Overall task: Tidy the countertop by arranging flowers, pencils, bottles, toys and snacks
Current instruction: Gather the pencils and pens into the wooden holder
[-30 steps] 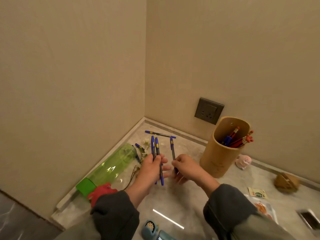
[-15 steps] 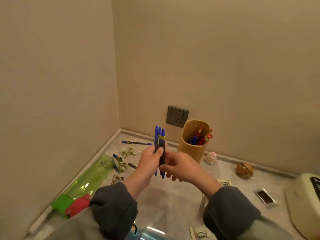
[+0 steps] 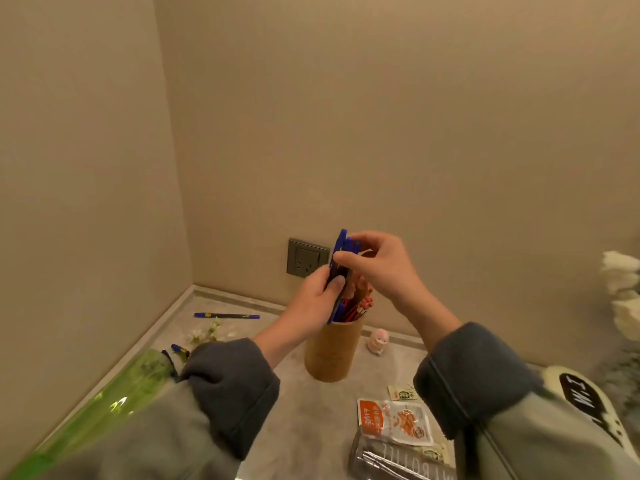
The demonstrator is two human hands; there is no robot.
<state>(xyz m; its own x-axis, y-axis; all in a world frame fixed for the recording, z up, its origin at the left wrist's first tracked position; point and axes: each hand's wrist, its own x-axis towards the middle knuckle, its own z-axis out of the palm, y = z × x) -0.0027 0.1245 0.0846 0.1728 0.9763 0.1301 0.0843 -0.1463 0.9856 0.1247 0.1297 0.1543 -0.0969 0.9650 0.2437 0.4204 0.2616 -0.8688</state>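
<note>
while both hands met above the pencil cup [image 3: 331,353], the left hand [image 3: 316,301] gripped the lower half of a bundle of blue pens [image 3: 342,252], fingers curled round it and thumb pressed on the side. the right hand [image 3: 379,268] pinched the upper part of the same bundle between thumb and bent fingers. the bundle stood nearly upright, leaning a little to the right at the top, with its lower ends at the mouth of the cup; whether they were inside the rim could not be told. red pencils [image 3: 361,306] stuck out of the cup just right of those ends.

the cup stood upright on the grey countertop [image 3: 304,420], near the far wall and below a dark wall socket [image 3: 305,259]. a small pink toy [image 3: 378,340] sat just right of the cup. at the far left one blue pen [image 3: 227,315] lay flat along the wall edge, and nearer, a small flower sprig [image 3: 207,332] lay beside another pen [image 3: 180,348]. a green bottle [image 3: 110,403] lay on its side along the left wall, partly behind the left sleeve [image 3: 228,393].

near the right side, an orange and white snack packet [image 3: 394,422] lay flat, with a small sachet [image 3: 401,393] just beyond it and a clear bottle [image 3: 388,462] lying at the near edge. white flowers [image 3: 623,289] showed at the far right edge.
</note>
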